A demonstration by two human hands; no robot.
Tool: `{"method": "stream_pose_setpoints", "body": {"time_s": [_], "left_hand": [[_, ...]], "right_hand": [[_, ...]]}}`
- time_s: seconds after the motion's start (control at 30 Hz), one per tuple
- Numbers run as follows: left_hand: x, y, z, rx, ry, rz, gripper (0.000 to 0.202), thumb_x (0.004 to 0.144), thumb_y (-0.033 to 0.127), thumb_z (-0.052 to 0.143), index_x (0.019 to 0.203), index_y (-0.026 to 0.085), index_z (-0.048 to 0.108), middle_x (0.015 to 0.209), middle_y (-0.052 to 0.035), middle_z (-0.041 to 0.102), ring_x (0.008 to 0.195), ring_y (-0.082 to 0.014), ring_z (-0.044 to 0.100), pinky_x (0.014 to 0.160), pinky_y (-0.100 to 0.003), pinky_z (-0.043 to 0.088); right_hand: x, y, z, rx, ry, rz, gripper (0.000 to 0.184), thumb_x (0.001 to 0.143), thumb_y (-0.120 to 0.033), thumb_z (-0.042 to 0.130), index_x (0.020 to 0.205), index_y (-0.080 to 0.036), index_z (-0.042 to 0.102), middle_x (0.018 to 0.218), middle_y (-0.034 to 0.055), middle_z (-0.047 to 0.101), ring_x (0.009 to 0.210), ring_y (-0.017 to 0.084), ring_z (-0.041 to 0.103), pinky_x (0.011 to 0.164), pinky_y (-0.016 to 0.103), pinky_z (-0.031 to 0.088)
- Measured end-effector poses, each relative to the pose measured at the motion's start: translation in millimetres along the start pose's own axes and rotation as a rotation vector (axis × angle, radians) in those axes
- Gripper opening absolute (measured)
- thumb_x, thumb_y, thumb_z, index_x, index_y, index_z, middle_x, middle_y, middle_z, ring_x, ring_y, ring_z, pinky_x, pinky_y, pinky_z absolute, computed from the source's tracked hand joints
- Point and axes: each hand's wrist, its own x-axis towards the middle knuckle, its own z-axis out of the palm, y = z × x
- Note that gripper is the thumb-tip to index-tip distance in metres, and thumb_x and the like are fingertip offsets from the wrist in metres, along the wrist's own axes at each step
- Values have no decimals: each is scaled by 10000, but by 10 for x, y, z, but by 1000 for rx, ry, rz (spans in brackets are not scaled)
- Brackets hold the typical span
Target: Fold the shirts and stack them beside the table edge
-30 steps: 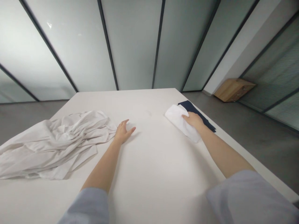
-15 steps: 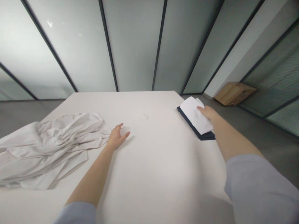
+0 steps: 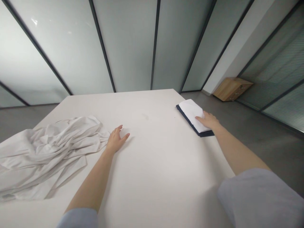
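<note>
My left hand [image 3: 115, 138] is open above the white table [image 3: 152, 177], thumb and fingers apart, at the right end of a crumpled white cloth [image 3: 54, 148]. Over on the right, a folded white cloth [image 3: 190, 109] lies on a dark navy folded piece [image 3: 206, 133] near the table's right edge. My right hand [image 3: 206, 120] rests on the white folded cloth with its thumb spread out to the left. Its other fingers lie along the cloth's right side and are partly hidden.
Frosted glass panels with dark frames [image 3: 154, 47] stand behind the table. A wooden cabinet [image 3: 231, 88] sits on the grey floor [image 3: 256, 126] at the right, beside a pale pillar [image 3: 228, 66].
My right hand has come down on the folded white cloth, which now lies flatter on the navy piece. The left hand stays much the same. The view has shifted slightly.
</note>
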Motion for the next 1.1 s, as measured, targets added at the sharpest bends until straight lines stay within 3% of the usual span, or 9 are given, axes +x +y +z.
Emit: {"method": "stream_pose_setpoints", "body": {"time_s": [0.13, 0.27, 0.43, 0.53, 0.67, 0.8, 0.97, 1.1], "left_hand": [[-3, -2, 2, -5, 2, 9, 674, 813, 566, 574, 1346, 168, 465, 1315, -160, 575, 1168, -297, 583, 1026, -459, 432], [-2, -1, 3, -16, 11, 30, 656, 818, 556, 581, 1344, 181, 468, 1310, -144, 584, 1157, -289, 590, 1027, -457, 435], [13, -16, 31, 23, 2, 5, 648, 828, 522, 587, 1348, 157, 459, 1320, -151, 575, 1166, -279, 586, 1023, -437, 446], [22, -20, 44, 66, 4, 17, 625, 834, 514, 589, 1337, 161, 474, 1319, -145, 575, 1190, -274, 571, 1032, -423, 440], [25, 5, 38, 149, -22, 68, 516, 856, 481, 570, 1251, 150, 551, 1244, -137, 618, 1163, -271, 577, 1022, -416, 443], [20, 54, 15, 202, -60, 100, 403, 865, 435, 563, 1166, 171, 614, 1175, -105, 659, 1132, -257, 587, 1023, -403, 440], [-3, 121, -16, 252, -90, 102, 406, 863, 410, 567, 1175, 157, 626, 1225, -117, 648, 1181, -266, 561, 1050, -411, 420], [-23, 160, -24, 297, -131, 86, 427, 866, 413, 562, 1216, 174, 616, 1348, -120, 581, 1270, -267, 508, 1089, -414, 386]], "right_hand": [[-207, -101, 163, -39, -82, -36, 880, 874, -677, 391, 1521, -99, 246, 1486, 261, 373, 1331, 383, 414, 1052, 492, 358], [-295, -141, 221, -107, -29, -79, 901, 869, -708, 340, 1518, -89, 253, 1532, 273, 280, 1382, 405, 319, 1074, 543, 301], [-260, -162, 195, -141, 35, -126, 825, 890, -639, 367, 1504, -92, 294, 1526, 268, 293, 1377, 397, 319, 1074, 547, 284], [-262, -268, 192, -105, 154, -144, 836, 873, -617, 429, 1492, -68, 305, 1501, 277, 327, 1358, 412, 333, 1062, 545, 296], [-433, -660, 273, 40, 285, -369, 723, 887, -517, 468, 1454, -80, 371, 1445, 242, 434, 1321, 381, 397, 1056, 516, 330], [-806, -1264, 491, 151, 164, -644, 558, 885, -432, 507, 1376, -167, 491, 1391, 157, 530, 1294, 315, 458, 1069, 459, 352], [-1182, -1855, 766, 182, -5, -696, 551, 886, -447, 530, 1377, -198, 501, 1456, 130, 476, 1343, 294, 419, 1095, 435, 336], [-1258, -1964, 842, 178, -26, -710, 481, 899, -452, 520, 1319, -222, 563, 1451, 112, 484, 1352, 311, 405, 1095, 463, 334]]}}
